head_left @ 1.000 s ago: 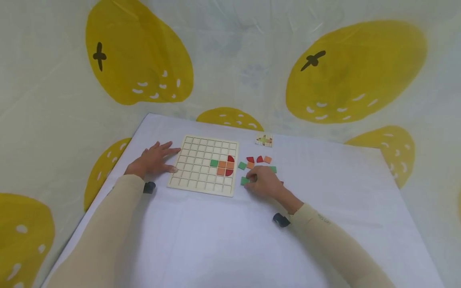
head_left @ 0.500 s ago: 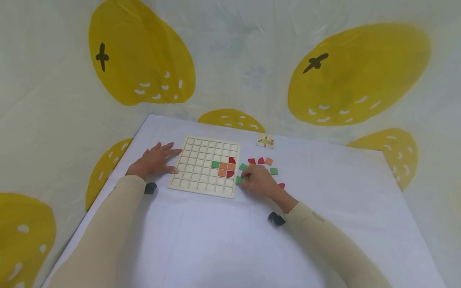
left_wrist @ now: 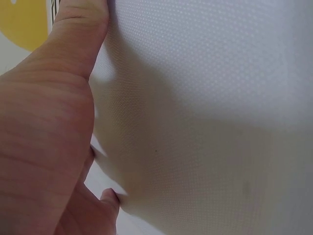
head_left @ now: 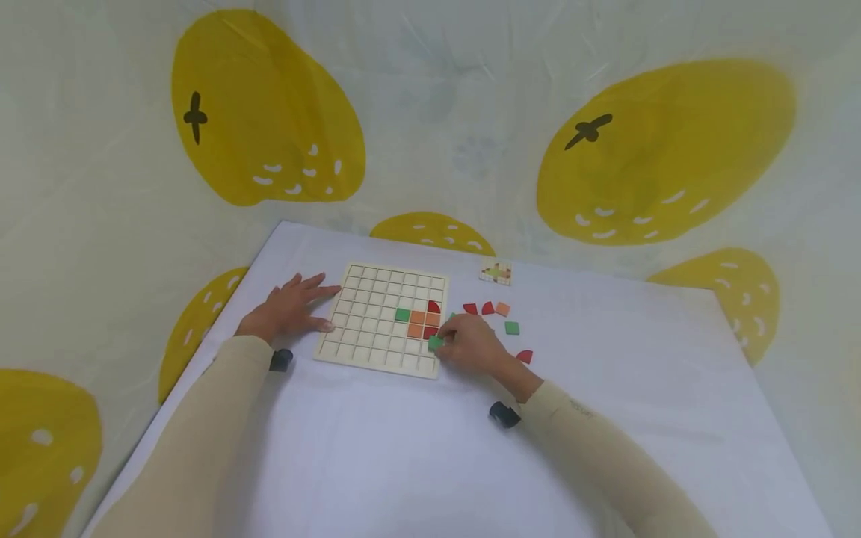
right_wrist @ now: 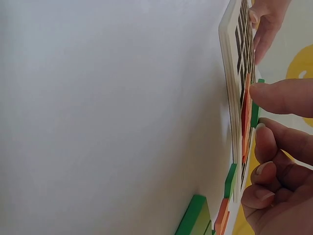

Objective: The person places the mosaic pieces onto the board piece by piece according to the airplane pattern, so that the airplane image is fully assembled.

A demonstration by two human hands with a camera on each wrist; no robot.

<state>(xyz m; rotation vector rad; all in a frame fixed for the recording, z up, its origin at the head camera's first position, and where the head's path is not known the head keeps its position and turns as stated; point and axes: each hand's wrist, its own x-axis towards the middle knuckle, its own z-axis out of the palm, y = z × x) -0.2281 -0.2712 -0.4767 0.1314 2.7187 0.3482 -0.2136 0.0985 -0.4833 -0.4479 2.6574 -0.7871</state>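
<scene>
A pale wooden grid board [head_left: 366, 336] lies on the white table. Set in its right side are a green square tile [head_left: 402, 314], several orange squares [head_left: 416, 317] and two red quarter-circle tiles [head_left: 433, 307]. My right hand [head_left: 474, 346] pinches another green square tile [head_left: 434, 344] between thumb and finger, over the board's right edge just below the lower red piece. In the right wrist view that green tile [right_wrist: 255, 112] stands tilted above the board. My left hand [head_left: 285, 310] is spread flat, its thumb and a fingertip at the board's left edge.
Right of the board lie loose tiles: red quarter circles [head_left: 488, 308], an orange square [head_left: 502, 308] and a green square [head_left: 512, 328]. One more red piece [head_left: 525, 357] sits near my right wrist. A small pattern card [head_left: 495, 272] lies farther back.
My right hand has moved left from the loose tiles to the board's right edge, carrying the green square tile. My left hand stays at the board's left edge.
</scene>
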